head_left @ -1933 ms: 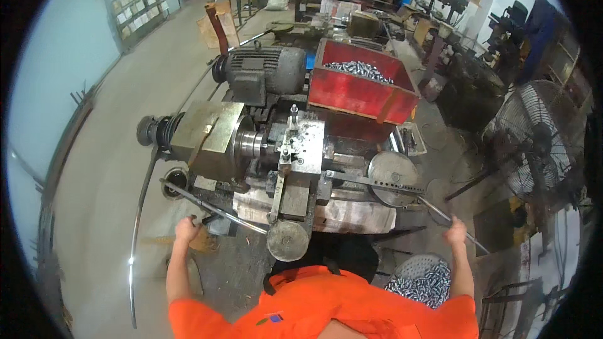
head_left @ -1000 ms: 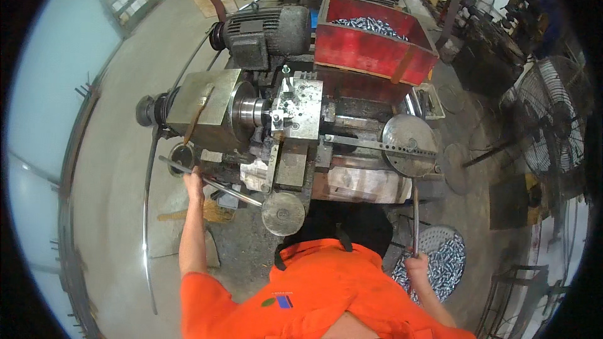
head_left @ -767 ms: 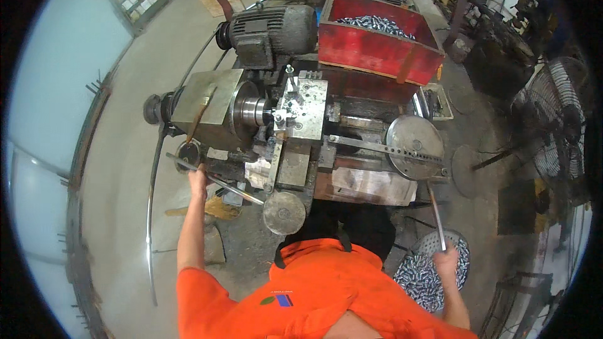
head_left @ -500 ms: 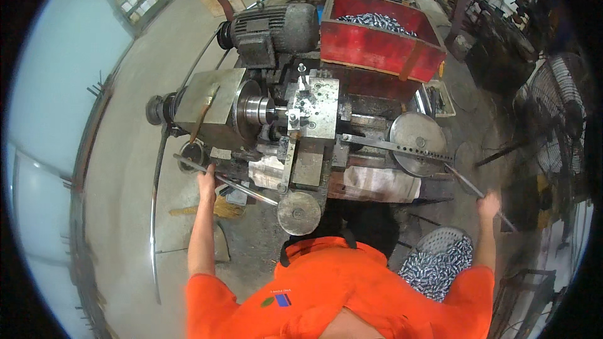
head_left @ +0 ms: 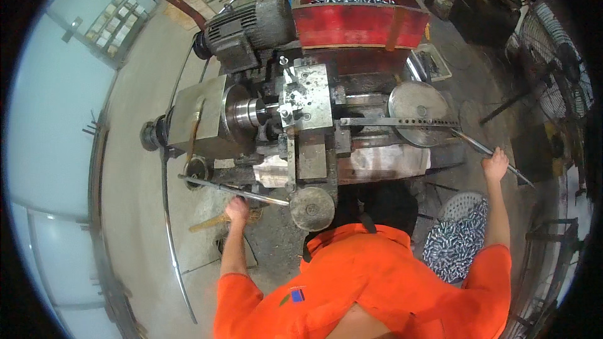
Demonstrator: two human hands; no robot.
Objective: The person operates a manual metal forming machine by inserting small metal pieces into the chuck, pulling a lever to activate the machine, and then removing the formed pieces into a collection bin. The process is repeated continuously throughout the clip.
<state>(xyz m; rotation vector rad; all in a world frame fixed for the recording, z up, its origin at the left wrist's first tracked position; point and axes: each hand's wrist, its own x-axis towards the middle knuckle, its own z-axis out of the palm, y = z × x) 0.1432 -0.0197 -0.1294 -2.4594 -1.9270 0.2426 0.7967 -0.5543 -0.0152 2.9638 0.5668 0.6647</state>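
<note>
My right hand (head_left: 496,164) is closed around a long metal lever rod (head_left: 472,142) that joins a flat bar with holes (head_left: 414,122) in front of a round metal disc (head_left: 419,103). My left hand (head_left: 237,209) is curled just below the left lever rod (head_left: 264,198), close to it. Whatever that hand may hold is hidden. The left lever ends at a round weight (head_left: 312,209). Between and beyond my hands stands a small lathe, with its chuck (head_left: 242,113) facing a tool block (head_left: 314,97).
A red bin (head_left: 361,28) of small metal parts stands behind the lathe, beside a motor (head_left: 251,30). Near my right arm is a perforated basket (head_left: 461,204) heaped with similar parts. A fan (head_left: 553,56) is at far right; a long rod (head_left: 169,232) extends at left.
My left hand has moved right and down from its grip around the left lever. The right lever and hand have shifted slightly up and right. The whole view has turned somewhat.
</note>
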